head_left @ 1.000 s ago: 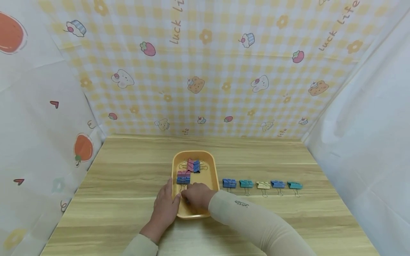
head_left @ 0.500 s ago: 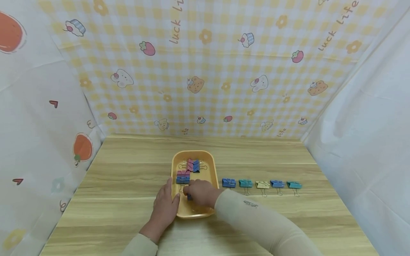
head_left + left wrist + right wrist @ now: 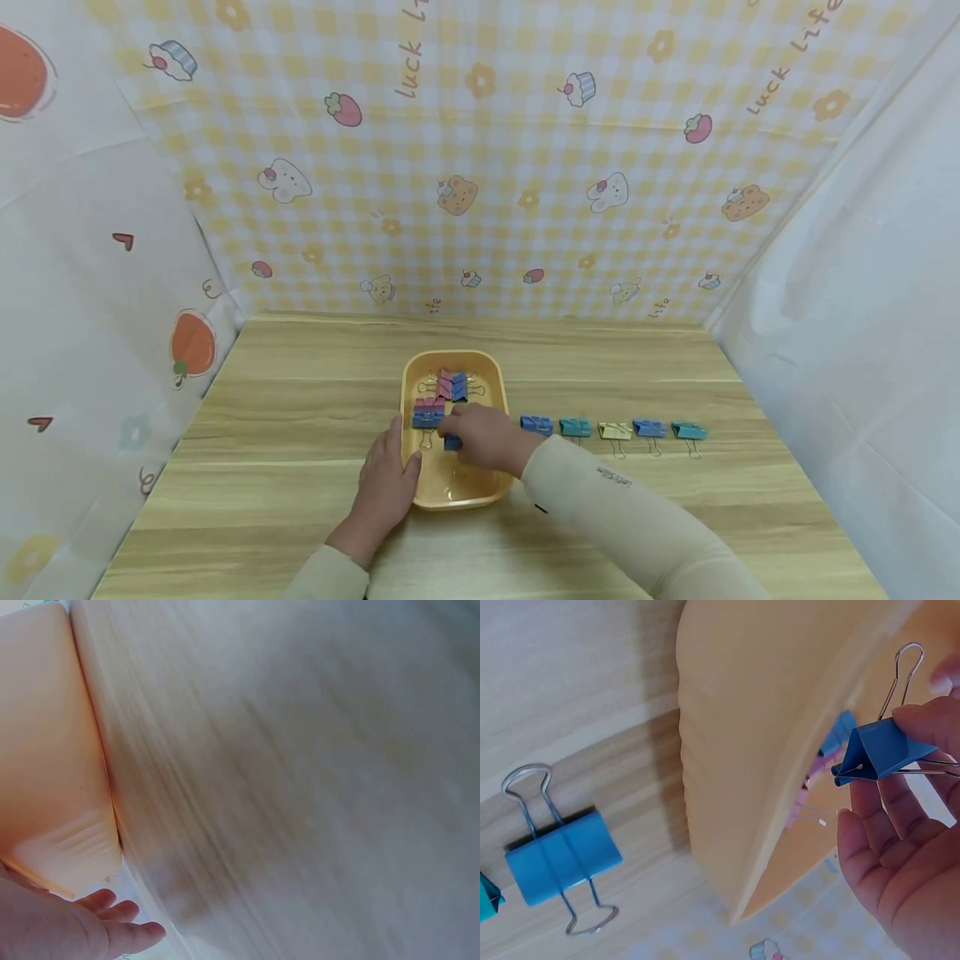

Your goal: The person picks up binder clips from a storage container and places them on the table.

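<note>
My right hand (image 3: 483, 437) is over the yellow-orange tray (image 3: 453, 502), pinching a dark blue binder clip (image 3: 889, 746) between thumb and fingers. One wire handle of that clip sticks up in the right wrist view. Resting along the tray's left side, my left hand (image 3: 386, 492) has its thumb at the rim and its fingers extended; the left wrist view shows the fingers (image 3: 124, 937) beside the tray wall. Inside the tray lie a pink clip (image 3: 445, 385) and a blue clip (image 3: 459, 387) at the back, plus a pink clip (image 3: 429, 405) and a blue clip (image 3: 428, 419) at the left.
Right of the tray, several binder clips stand in a row on the wooden table (image 3: 300, 400): a blue one (image 3: 536, 425) nearest, then a teal one (image 3: 575, 428), a yellow one (image 3: 615, 431) and more. A patterned cloth (image 3: 480, 167) hangs behind.
My right hand has moved up and to the right within the tray, lifting the blue binder clip from the tray's lower part. My left hand stays at the rim.
</note>
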Tool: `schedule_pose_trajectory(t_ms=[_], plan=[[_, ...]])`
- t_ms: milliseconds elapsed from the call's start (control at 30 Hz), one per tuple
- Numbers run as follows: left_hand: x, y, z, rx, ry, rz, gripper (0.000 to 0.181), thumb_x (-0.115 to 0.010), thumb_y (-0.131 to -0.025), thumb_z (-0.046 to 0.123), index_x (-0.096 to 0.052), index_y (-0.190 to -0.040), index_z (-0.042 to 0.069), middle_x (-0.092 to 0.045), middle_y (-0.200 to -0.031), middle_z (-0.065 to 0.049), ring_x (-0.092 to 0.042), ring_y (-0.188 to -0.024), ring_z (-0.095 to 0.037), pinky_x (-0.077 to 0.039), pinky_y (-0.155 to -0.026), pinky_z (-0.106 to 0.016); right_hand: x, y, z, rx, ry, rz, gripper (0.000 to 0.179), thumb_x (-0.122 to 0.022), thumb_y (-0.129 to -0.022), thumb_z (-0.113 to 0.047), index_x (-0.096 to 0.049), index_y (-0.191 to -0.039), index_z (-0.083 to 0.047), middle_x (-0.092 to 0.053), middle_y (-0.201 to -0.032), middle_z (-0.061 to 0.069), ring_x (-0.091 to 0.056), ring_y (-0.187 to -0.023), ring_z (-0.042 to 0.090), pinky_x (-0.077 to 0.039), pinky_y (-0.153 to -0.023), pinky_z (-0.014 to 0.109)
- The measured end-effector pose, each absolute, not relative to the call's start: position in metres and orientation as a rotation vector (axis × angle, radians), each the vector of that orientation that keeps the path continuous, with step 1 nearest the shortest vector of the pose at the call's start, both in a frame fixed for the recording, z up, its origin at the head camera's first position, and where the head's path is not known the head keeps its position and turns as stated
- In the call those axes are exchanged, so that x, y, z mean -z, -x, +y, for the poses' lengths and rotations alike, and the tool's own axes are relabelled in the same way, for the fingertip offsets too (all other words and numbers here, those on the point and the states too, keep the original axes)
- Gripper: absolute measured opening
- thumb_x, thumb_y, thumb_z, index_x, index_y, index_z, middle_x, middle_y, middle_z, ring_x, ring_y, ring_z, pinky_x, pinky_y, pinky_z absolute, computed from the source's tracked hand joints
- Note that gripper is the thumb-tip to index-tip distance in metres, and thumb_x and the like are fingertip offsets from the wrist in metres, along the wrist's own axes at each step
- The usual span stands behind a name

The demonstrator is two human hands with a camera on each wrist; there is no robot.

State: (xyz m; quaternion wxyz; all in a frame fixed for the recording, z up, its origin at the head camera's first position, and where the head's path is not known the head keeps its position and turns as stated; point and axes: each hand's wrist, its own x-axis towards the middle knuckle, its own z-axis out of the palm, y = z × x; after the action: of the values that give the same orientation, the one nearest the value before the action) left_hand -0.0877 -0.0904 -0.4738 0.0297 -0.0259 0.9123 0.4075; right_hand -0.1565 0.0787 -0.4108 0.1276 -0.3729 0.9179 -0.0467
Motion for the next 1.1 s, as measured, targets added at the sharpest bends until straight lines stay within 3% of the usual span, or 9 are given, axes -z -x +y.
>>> schedule_pose_trajectory(t_ms=[333,1100], plan=[[0.471,0.088,-0.089,-1.264,0.100,2.779,0.066,-0.047,-0.100,0.020,-0.013,-0.153,0.001,-0.028,-0.148,-0.033,-0.024,-0.137,-0.050,-0.020,-0.109,-0.065,0.397,0.161,0.102,0.262,1.075,2.726,0.030,-0.073,-0.083,-0.010,-0.067,-0.112,-0.013,-0.061,-0.099,-0.001,-0.055,-0.084,0.011,-0.052,-0.075,0.026],[0.472,0.088,-0.089,-1.269,0.111,2.758,0.067,-0.047,-0.100,0.020,-0.011,-0.153,0.001,-0.026,-0.148,-0.033,-0.023,-0.138,-0.050,-0.019,-0.110,-0.065,0.387,0.158,0.146,0.432,1.028,2.821,0.025,-0.068,-0.084,-0.007,-0.067,-0.109,-0.011,-0.060,-0.103,0.001,-0.052,-0.083,0.011,-0.050,-0.073,0.028]])
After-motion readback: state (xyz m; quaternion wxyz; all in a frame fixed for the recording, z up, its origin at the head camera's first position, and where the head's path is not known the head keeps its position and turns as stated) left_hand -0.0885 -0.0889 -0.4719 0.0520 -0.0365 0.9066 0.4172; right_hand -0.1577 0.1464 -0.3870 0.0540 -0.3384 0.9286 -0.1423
